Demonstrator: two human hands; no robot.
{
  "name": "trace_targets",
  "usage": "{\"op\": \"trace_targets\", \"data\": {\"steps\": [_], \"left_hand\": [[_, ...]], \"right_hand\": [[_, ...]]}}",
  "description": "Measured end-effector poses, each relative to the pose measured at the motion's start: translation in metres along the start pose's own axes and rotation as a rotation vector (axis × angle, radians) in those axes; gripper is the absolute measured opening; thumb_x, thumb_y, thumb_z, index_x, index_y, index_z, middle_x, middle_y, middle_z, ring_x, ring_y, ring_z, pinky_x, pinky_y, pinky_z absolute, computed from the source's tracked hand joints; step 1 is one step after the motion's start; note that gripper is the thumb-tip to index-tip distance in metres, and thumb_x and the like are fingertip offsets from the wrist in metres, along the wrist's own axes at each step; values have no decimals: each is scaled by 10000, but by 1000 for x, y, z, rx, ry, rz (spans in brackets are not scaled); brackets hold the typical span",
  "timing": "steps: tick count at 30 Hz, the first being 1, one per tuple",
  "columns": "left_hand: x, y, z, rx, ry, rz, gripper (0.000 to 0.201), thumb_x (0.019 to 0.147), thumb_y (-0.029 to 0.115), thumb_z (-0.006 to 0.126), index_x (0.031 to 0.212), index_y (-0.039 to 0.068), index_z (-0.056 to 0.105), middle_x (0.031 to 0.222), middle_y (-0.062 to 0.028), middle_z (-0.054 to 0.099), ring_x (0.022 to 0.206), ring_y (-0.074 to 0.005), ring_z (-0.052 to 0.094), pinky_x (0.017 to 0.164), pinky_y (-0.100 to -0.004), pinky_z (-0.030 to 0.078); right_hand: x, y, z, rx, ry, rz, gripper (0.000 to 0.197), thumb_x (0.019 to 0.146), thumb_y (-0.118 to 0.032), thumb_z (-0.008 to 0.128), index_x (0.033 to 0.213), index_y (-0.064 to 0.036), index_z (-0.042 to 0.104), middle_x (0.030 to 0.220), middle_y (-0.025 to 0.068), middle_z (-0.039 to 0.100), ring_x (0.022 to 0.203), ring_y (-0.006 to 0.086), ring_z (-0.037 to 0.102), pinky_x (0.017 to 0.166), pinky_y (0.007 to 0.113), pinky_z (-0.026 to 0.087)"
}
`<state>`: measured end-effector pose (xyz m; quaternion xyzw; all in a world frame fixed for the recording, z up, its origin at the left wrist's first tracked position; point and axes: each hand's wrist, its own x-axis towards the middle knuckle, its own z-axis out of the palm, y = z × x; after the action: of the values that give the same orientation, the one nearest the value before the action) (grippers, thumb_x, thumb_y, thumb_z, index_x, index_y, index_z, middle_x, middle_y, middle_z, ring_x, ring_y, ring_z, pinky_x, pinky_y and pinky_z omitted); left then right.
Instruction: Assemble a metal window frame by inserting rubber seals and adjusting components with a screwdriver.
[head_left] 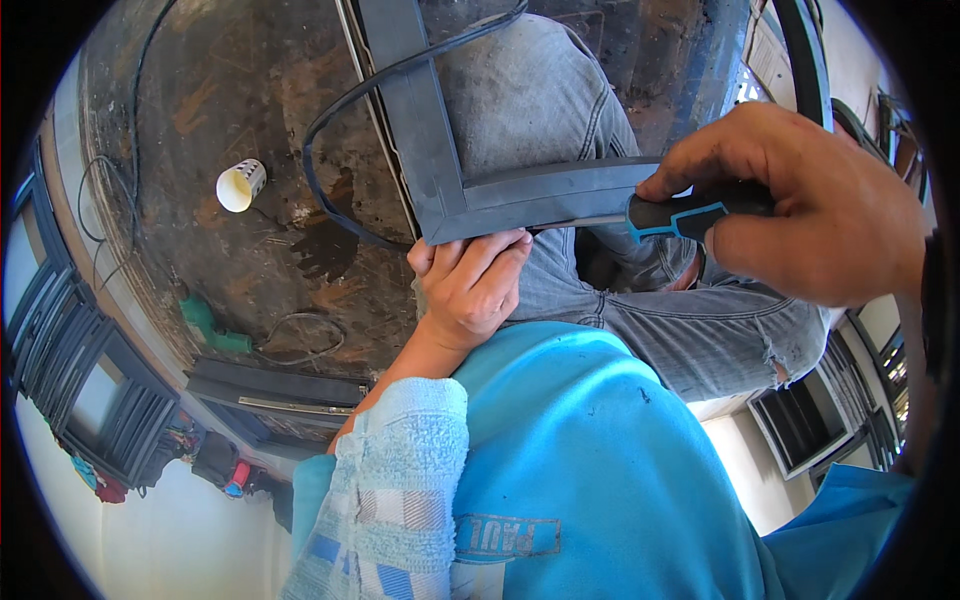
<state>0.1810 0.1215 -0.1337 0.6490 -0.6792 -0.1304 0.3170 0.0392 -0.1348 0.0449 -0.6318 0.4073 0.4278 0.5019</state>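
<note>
A dark grey metal frame, mitred at its corner, lies across my lap. My left hand is closed at that corner, fingers curled against the near edge; what lies under the fingertips is hidden. A screwdriver with a black and blue handle is gripped in my right hand. Its thin shaft runs left along the frame's near side toward my left fingers, and its tip is hidden from sight. A black rubber strip loops over the frame and comes down beside my left hand.
On the stained dark work surface stand a paper cup and a green tool with a cord. Another grey frame lies near my left forearm. Several frames are stacked at far left, more at right.
</note>
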Motion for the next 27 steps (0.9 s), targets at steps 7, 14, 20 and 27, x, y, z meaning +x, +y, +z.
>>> {"op": "trace_targets", "data": {"steps": [7,14,20,27], "left_hand": [[-1,1,4,2,14,10,89,788,116,813,746,159,748,944,69,746,899,-140,621,902,-338,327],[-3,-2,4,9,14,-9,23,815,149,782,802,167,781,921,81,744,909,-122,626,895,-335,324],[-4,-1,4,29,19,-5,83,781,114,817,753,162,756,914,67,750,892,-143,630,914,-326,336],[-2,-3,6,78,20,-1,83,773,110,815,758,166,756,907,68,754,876,-141,631,915,-324,343]], "right_hand": [[-17,21,21,-136,194,-287,459,812,56,626,1261,-40,650,1104,137,673,955,217,726,842,361,581],[-30,11,54,-208,380,-339,459,785,-27,651,1239,-67,702,994,130,670,850,300,635,764,399,514],[-27,-1,61,-151,440,-412,439,803,-37,652,1241,-21,677,984,152,672,854,348,622,800,437,513],[-22,-18,62,-176,303,-437,372,815,-50,620,1177,37,632,902,212,646,837,415,617,786,506,498]]}}
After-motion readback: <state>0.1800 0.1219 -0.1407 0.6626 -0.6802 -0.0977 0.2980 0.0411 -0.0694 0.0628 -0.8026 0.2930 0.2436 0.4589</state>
